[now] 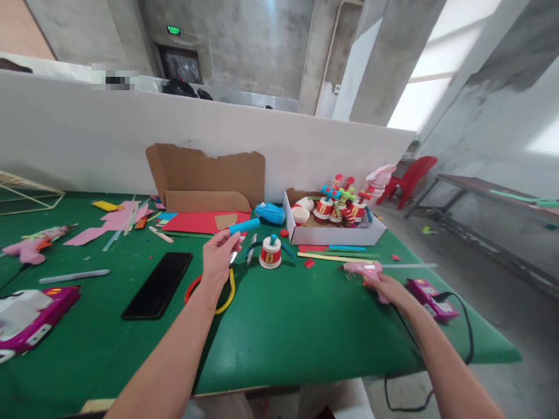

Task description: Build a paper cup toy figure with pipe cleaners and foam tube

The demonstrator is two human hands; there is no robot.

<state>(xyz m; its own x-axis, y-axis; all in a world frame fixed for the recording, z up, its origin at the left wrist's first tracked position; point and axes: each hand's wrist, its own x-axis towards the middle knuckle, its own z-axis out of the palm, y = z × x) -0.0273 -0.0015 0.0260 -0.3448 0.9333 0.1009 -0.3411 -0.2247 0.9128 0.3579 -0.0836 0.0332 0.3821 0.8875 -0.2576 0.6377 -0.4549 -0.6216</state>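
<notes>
Pinched in my left hand is a blue paper tube, held up over the table. My right hand is closed on the handle of a pink glue gun, whose nozzle points left at table level. Between my hands stands an upside-down red and white paper cup with dark coiled arms at its sides and a small blue coil on top. A red and yellow ring-shaped strip lies by my left wrist.
A white box holds several finished cup figures. A black phone lies at left, near a second glue gun. Coloured paper lies before a cardboard flap. A purple power strip with a black cable sits right.
</notes>
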